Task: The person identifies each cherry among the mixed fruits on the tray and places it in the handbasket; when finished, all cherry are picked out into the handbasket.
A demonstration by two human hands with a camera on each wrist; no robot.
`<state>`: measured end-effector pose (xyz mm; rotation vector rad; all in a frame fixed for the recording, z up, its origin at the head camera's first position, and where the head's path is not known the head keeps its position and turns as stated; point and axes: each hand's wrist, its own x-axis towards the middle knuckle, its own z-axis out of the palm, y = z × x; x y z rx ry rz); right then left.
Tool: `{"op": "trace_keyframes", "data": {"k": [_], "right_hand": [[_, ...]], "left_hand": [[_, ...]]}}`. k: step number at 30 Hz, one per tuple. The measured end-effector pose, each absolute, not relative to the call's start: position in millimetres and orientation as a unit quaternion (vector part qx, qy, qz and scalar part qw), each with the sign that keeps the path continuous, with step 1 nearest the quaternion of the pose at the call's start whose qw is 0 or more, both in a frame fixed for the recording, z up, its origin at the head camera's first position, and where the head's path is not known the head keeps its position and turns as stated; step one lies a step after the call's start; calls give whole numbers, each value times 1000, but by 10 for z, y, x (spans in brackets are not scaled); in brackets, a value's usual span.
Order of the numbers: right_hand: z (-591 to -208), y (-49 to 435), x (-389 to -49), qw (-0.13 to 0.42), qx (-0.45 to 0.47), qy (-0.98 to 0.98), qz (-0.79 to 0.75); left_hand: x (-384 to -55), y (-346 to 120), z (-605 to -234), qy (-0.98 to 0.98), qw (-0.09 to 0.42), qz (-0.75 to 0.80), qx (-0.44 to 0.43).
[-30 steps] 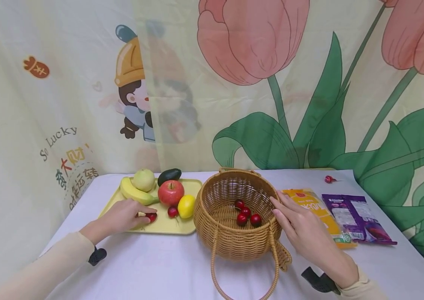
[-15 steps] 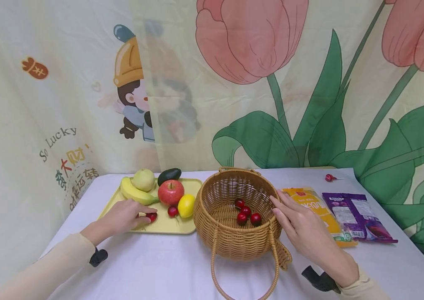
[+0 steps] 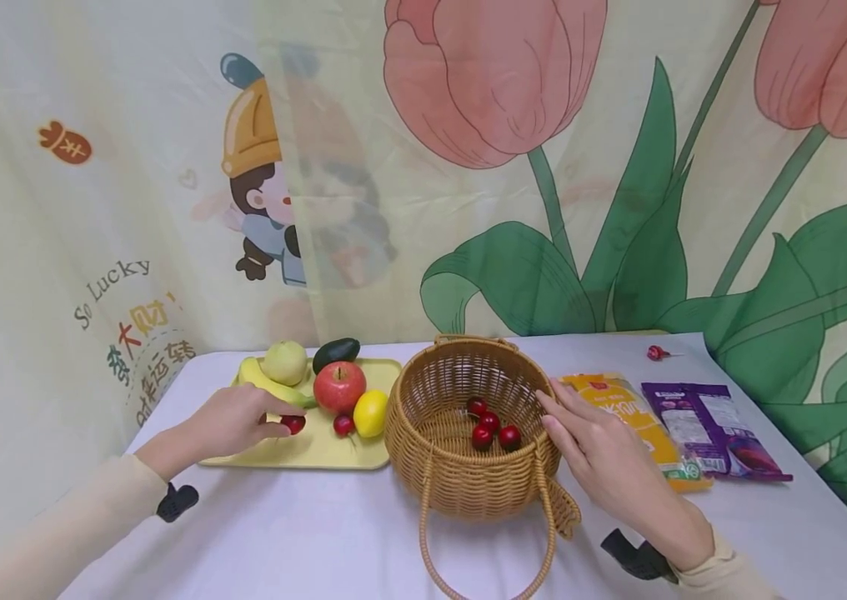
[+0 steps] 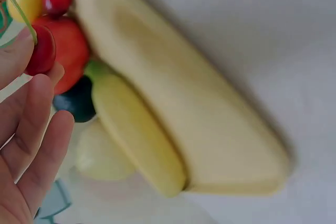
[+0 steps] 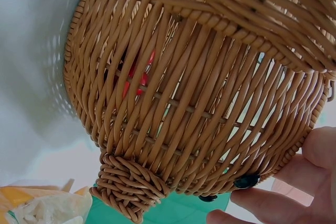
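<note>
Above the left part of the yellow tray (image 3: 326,456), my left hand (image 3: 228,421) pinches a red cherry (image 4: 44,51) between thumb and fingertips, its green stem pointing up beside the thumb. On the tray lie another cherry (image 3: 343,426), a lemon (image 3: 371,413), an apple (image 3: 339,387), a banana (image 3: 266,382), an avocado (image 3: 336,356) and a pale green round fruit (image 3: 284,362). My right hand (image 3: 611,454) rests with extended fingers against the right side of the wicker basket (image 3: 468,487), near its rim. Inside the basket are several cherries (image 3: 482,437).
The basket's handle (image 3: 427,550) hangs down toward the front. Right of the basket lie an orange snack bag (image 3: 622,417) and a purple bag (image 3: 716,429). A small red item (image 3: 658,353) lies farther back. A printed curtain (image 3: 363,167) hangs behind the table.
My left hand has lifted the cherry off the tray and shifted slightly up and left with it. The right hand stays against the basket.
</note>
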<state>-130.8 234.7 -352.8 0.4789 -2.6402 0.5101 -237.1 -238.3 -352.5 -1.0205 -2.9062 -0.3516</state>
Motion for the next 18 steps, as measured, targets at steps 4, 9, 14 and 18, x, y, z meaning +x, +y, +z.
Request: {"op": "trace_keyframes", "data": {"k": [4,9,14,18], "right_hand": [[-3523,2355,-1315,213,179,-943,184],[-3511,2365,-1318,211,176,-944,183],[-3511,2358,-1312,196,168,-948,185],[-3522,2351,-1304,193,169,-947,192]], "left_hand": [[-2312,-2306,-3263,-939,29,-92,-332],[-2270,-2088,-2970,-921,57,-75,-378],[-2275,-1787,-2752,-893,46,-71,-442],[-2280,-1516,-2579,-883,19,-69,-464]]}}
